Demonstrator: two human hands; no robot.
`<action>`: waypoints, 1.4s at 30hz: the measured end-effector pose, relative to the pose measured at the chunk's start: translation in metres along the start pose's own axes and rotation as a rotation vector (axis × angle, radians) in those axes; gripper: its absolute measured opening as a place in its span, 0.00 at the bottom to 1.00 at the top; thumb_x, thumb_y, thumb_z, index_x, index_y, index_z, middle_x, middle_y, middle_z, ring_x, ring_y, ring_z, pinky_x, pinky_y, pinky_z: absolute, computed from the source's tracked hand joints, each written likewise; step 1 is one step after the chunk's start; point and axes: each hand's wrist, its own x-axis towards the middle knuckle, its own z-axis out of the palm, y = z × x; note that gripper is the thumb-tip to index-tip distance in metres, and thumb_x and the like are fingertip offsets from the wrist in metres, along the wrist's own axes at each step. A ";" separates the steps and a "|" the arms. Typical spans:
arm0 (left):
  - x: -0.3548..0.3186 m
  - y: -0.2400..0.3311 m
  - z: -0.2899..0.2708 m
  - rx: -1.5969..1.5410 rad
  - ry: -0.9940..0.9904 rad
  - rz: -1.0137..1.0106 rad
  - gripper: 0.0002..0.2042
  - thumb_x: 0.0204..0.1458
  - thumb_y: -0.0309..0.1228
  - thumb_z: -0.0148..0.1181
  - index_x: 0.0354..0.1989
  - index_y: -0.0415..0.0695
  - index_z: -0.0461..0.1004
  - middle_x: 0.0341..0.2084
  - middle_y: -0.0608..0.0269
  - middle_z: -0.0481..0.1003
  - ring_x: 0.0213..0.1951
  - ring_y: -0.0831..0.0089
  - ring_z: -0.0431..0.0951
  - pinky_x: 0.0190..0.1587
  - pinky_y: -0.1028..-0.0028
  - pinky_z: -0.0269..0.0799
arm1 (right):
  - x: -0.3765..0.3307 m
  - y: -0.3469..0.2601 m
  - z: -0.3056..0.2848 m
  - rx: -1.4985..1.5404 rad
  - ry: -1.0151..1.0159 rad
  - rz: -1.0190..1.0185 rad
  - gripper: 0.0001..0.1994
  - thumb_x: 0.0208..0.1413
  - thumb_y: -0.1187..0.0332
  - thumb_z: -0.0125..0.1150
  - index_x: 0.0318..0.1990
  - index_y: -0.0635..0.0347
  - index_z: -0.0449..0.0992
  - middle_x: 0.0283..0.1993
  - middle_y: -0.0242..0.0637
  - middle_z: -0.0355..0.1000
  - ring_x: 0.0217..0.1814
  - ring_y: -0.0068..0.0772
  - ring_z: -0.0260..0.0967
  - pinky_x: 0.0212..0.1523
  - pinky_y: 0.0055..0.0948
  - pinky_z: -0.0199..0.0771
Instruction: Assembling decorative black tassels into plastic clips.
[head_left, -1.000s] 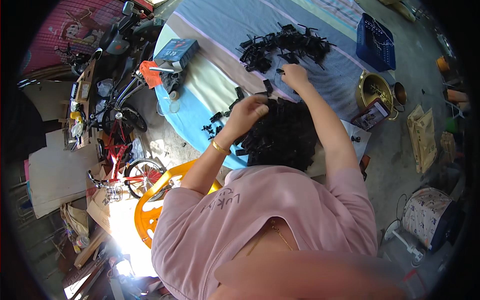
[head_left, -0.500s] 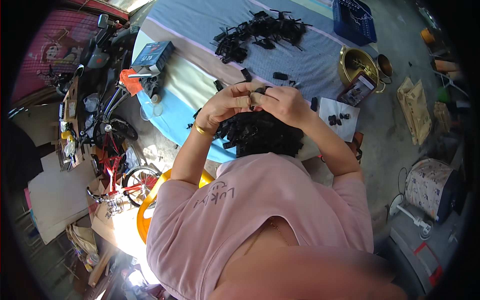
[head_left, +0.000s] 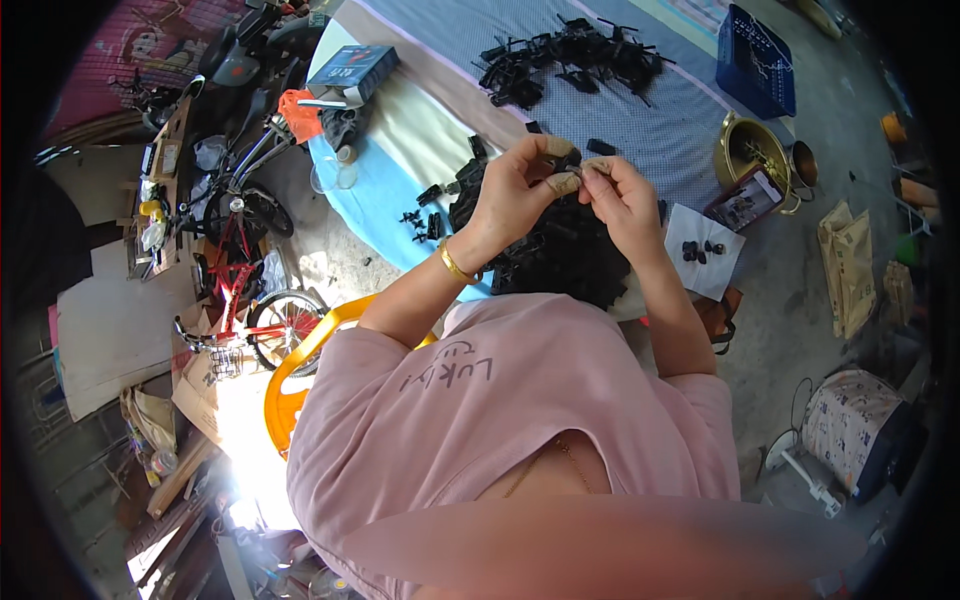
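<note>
Over a large heap of black plastic parts (head_left: pixel 560 250) in front of my chest, both hands are raised and close together. My left hand (head_left: pixel 515 195) pinches a small black plastic part (head_left: pixel 570 160) between thumb and forefinger, whose tips look wrapped in tan tape. Close against it, my right hand (head_left: pixel 622 197) has thumb and forefinger pressed together at the part's near side; its forefinger is taped too. Whatever lies between the right fingertips is too small to make out. A few loose black pieces (head_left: pixel 430 225) rest left of the heap, beside my left wrist.
Farther back on the cloth-covered table (head_left: pixel 430 110) lies another pile of black parts (head_left: pixel 575 62). A blue box (head_left: pixel 355 70) sits left; a blue basket (head_left: pixel 755 65), brass-coloured pot (head_left: pixel 735 135), phone (head_left: pixel 747 200) and white paper (head_left: pixel 705 250) with small dark pieces are right. Bicycles stand left.
The whole view has shifted, so the table's things appear farther right. My fingers have changed their hold: the left hand is turned more open-palmed, and the right fingertips have drawn together.
</note>
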 end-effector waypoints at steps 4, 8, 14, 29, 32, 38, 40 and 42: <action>-0.005 0.007 0.003 0.103 0.010 0.004 0.13 0.45 0.21 0.59 0.41 0.36 0.68 0.34 0.63 0.73 0.34 0.80 0.74 0.37 0.81 0.70 | -0.003 0.000 0.001 -0.004 0.004 -0.016 0.07 0.58 0.70 0.47 0.37 0.63 0.69 0.23 0.27 0.65 0.17 0.07 0.50 0.16 0.10 0.47; -0.007 0.007 0.004 -0.099 -0.005 0.040 0.12 0.45 0.21 0.59 0.39 0.35 0.69 0.34 0.62 0.73 0.36 0.78 0.74 0.39 0.80 0.70 | -0.010 -0.011 0.007 -0.045 0.045 -0.095 0.06 0.57 0.71 0.47 0.35 0.64 0.69 0.22 0.27 0.66 0.17 0.08 0.51 0.16 0.10 0.48; -0.010 0.017 0.005 -0.142 -0.060 -0.034 0.11 0.44 0.19 0.59 0.37 0.34 0.69 0.34 0.62 0.73 0.36 0.77 0.74 0.40 0.79 0.71 | -0.016 -0.027 0.003 -0.259 0.037 -0.194 0.06 0.55 0.72 0.50 0.31 0.65 0.71 0.19 0.29 0.67 0.19 0.13 0.59 0.19 0.15 0.56; -0.004 -0.003 0.013 -0.133 0.011 0.038 0.13 0.50 0.20 0.52 0.45 0.36 0.62 0.42 0.52 0.70 0.42 0.70 0.73 0.45 0.74 0.69 | -0.010 0.009 -0.004 -0.058 0.092 -0.104 0.08 0.54 0.68 0.54 0.35 0.63 0.71 0.25 0.25 0.66 0.22 0.10 0.57 0.22 0.10 0.57; 0.002 0.001 0.002 -0.552 -0.016 -0.257 0.14 0.55 0.26 0.46 0.49 0.37 0.58 0.44 0.51 0.68 0.44 0.66 0.72 0.46 0.71 0.70 | -0.017 0.007 -0.012 -0.219 0.113 -0.135 0.08 0.48 0.71 0.61 0.35 0.64 0.72 0.27 0.27 0.68 0.27 0.12 0.62 0.27 0.11 0.62; -0.005 -0.006 -0.001 -0.606 -0.210 -0.435 0.14 0.56 0.28 0.46 0.50 0.39 0.63 0.42 0.63 0.69 0.40 0.75 0.72 0.45 0.72 0.71 | -0.010 -0.005 -0.007 -0.146 0.093 -0.298 0.06 0.45 0.77 0.62 0.32 0.66 0.72 0.29 0.29 0.70 0.29 0.15 0.66 0.31 0.13 0.66; -0.010 0.005 0.000 -0.415 -0.228 -0.363 0.15 0.55 0.26 0.46 0.52 0.38 0.62 0.42 0.63 0.69 0.39 0.77 0.71 0.45 0.74 0.71 | -0.010 -0.004 -0.006 -0.074 0.092 -0.135 0.07 0.45 0.77 0.62 0.32 0.65 0.72 0.28 0.29 0.70 0.29 0.15 0.66 0.30 0.13 0.66; -0.012 0.007 -0.002 -0.166 -0.290 -0.219 0.19 0.52 0.21 0.49 0.54 0.36 0.59 0.42 0.63 0.69 0.40 0.80 0.70 0.44 0.78 0.69 | -0.009 -0.004 -0.007 -0.004 0.093 0.030 0.07 0.45 0.76 0.63 0.32 0.65 0.71 0.28 0.29 0.70 0.29 0.15 0.66 0.30 0.14 0.66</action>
